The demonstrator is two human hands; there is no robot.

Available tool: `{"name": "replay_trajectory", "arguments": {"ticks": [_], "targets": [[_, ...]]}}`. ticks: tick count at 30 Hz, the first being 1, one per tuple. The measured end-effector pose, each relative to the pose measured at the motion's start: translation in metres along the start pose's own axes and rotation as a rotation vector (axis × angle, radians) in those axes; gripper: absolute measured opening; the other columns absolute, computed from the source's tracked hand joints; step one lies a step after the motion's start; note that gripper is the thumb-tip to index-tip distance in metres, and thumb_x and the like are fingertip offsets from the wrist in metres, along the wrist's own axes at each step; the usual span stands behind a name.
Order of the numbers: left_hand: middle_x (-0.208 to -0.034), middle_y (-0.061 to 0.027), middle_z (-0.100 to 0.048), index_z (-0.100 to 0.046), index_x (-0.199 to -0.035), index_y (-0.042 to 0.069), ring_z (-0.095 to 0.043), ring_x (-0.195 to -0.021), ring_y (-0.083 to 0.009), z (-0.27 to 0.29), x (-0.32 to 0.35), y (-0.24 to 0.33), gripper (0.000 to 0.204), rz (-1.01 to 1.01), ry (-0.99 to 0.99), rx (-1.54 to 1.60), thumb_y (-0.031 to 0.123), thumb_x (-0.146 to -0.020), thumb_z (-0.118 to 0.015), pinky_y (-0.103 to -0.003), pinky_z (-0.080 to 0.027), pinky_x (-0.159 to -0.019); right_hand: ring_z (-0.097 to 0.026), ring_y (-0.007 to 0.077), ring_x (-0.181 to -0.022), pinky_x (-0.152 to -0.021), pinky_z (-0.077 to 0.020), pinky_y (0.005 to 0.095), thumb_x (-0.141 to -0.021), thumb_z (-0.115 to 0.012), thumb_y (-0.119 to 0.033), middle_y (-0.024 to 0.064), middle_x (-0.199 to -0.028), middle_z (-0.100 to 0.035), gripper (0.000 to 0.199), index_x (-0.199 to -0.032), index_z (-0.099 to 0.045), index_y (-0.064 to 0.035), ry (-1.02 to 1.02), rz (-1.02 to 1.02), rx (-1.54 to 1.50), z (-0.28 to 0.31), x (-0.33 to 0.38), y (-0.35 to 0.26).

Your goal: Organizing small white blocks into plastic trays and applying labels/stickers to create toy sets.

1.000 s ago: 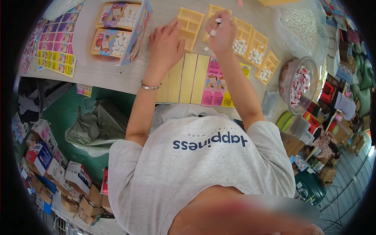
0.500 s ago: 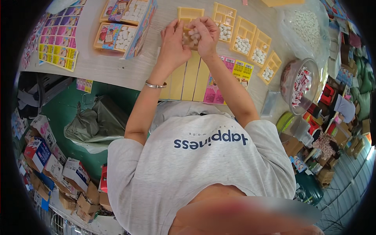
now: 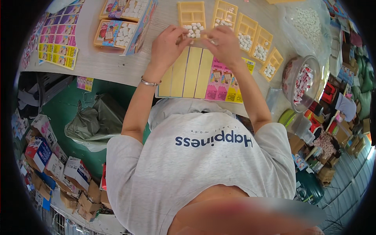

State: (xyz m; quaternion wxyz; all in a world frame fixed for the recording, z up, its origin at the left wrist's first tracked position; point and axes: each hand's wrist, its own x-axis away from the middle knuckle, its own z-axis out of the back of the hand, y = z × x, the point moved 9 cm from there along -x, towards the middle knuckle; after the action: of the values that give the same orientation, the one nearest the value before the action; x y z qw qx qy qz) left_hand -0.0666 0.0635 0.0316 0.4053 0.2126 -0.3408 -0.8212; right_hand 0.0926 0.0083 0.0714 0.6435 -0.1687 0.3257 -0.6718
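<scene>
A yellow compartment tray lies at the top middle, white pellets heaped in its near compartment. My left hand is at the tray's near left corner, fingers bent and thumb apart from them. My right hand is beside the near right corner, its fingertips smeared by motion; whether they hold a pellet I cannot make out. To the right, several like trays stand in a curved row, among them one tray with pellets in its near part. The right hand partly covers the closest of these.
Striped yellow and pink printed card sheets lie at the near table edge. A display box with filled trays stands left, beside stacked printed sheets. At right are a bag of white pellets and a clear tub of small packets.
My hands have moved apart, the right one to the right. Pellets that were between my fingers over the tray now lie in its near compartment, and more of the tray shows.
</scene>
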Motion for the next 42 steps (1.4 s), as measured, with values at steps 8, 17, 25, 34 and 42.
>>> {"name": "replay_trajectory", "arguments": {"ticks": [8, 17, 25, 34, 42], "targets": [[-0.085, -0.0024, -0.067, -0.072, -0.091, 0.013, -0.067, -0.074, -0.0231, 0.01, 0.001, 0.008, 0.015, -0.063, 0.289, 0.013, 0.024, -0.081, -0.075, -0.035, -0.052, -0.063, -0.066, 0.027, -0.071, -0.063, -0.0532, 0.0369, -0.082, -0.074, -0.017, 0.0072, -0.081, -0.068, 0.013, -0.092, -0.074, -0.0097, 0.221, -0.119, 0.119, 0.01, 0.016, 0.005], [-0.081, -0.0002, -0.067, -0.072, -0.088, 0.014, -0.065, -0.072, -0.0222, -0.016, 0.014, 0.043, 0.017, -0.212, 0.157, -0.185, 0.027, -0.078, -0.077, -0.037, -0.05, -0.062, -0.068, 0.0306, -0.075, -0.064, -0.0552, 0.0391, -0.086, -0.069, -0.017, 0.0124, -0.086, -0.069, 0.011, -0.091, -0.071, -0.0061, -0.011, -0.139, 0.335, -0.012, 0.039, 0.015], [-0.101, -0.0026, -0.066, -0.071, -0.106, 0.013, -0.059, -0.094, -0.0254, 0.005, -0.021, 0.031, 0.029, -0.22, 0.306, -0.225, 0.025, -0.08, -0.076, -0.04, -0.047, -0.081, -0.068, 0.0286, -0.074, -0.065, -0.0544, 0.0375, -0.088, -0.068, -0.013, 0.012, -0.087, -0.069, 0.012, -0.098, -0.069, -0.0053, 0.161, 0.0, 0.058, -0.005, -0.016, 0.014], [-0.15, -0.0066, -0.04, -0.048, -0.144, 0.016, -0.032, -0.138, -0.0362, -0.035, -0.048, 0.043, 0.065, -0.184, 0.08, -0.592, 0.046, -0.089, -0.064, -0.056, -0.026, -0.112, -0.065, 0.0338, -0.102, -0.088, -0.0504, 0.0456, -0.087, -0.067, -0.04, 0.0155, -0.105, -0.07, 0.046, -0.116, -0.066, -0.0035, 0.754, -0.246, 0.87, 0.278, -0.053, 0.231], [-0.16, -0.0033, -0.03, -0.035, -0.153, 0.018, -0.019, -0.149, -0.0333, -0.071, -0.047, 0.051, 0.08, -0.341, -0.244, -0.486, 0.056, -0.088, -0.061, -0.057, -0.012, -0.119, -0.057, 0.0458, -0.118, -0.096, -0.047, 0.0516, -0.09, -0.054, -0.052, 0.0265, -0.12, -0.065, 0.061, -0.13, -0.056, -0.0063, 0.115, -0.652, 0.83, 0.289, -0.093, 0.4]]}}
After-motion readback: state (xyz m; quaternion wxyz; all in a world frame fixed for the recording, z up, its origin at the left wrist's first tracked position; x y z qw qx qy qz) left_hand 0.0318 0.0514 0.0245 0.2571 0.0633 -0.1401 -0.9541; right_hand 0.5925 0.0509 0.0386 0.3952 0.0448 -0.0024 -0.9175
